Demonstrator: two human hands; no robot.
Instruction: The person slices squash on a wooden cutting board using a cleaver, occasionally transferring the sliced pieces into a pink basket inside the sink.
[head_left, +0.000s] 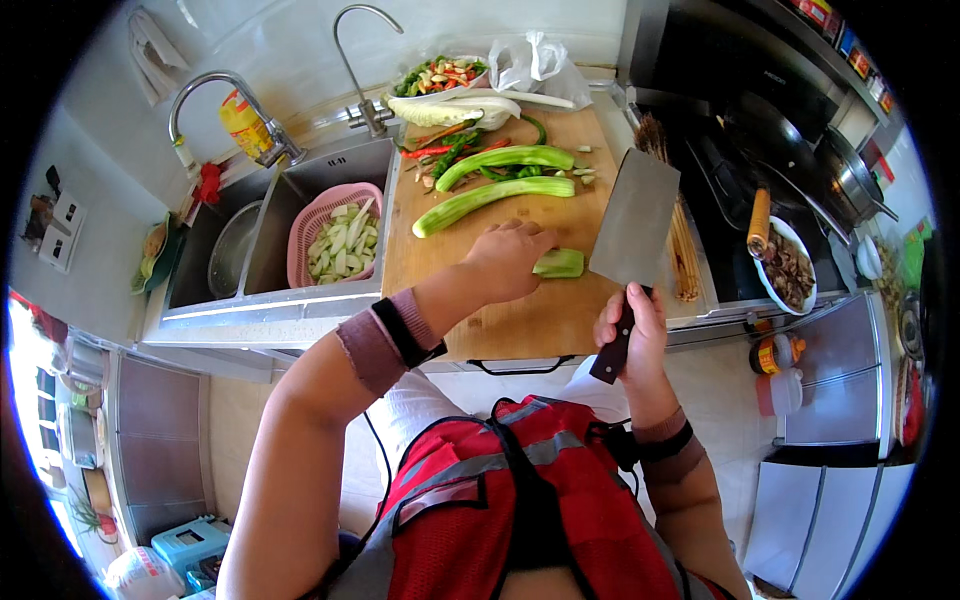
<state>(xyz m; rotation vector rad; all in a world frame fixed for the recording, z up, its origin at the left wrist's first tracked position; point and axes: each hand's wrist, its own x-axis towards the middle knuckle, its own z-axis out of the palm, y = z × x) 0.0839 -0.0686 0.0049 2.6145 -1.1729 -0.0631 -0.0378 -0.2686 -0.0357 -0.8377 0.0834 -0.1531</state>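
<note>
My left hand (511, 259) is over the left end of a short piece of peeled green gourd (564, 264), its fingers curled about it on the wooden cutting board (450, 315). The piece's left end is hidden under the hand. In my right hand (643, 330) is a cleaver (636, 217), gripped by its dark handle, its broad blade raised at the board's right edge. Two long peeled gourd lengths (517, 159) (495, 204) lie farther back. Behind them are red chillies (427, 151), green peppers (457, 150) and a few pale bits (585, 174).
A pink basket (300, 225) of cut pale-green pieces sits in the sink (274, 187) at left. Napa cabbage (450, 112), a bowl (442, 91) of chopped vegetables and a plastic bag (540, 71) stand behind. Right are chopsticks (684, 255), a meat bowl (787, 277) and a wok (772, 142).
</note>
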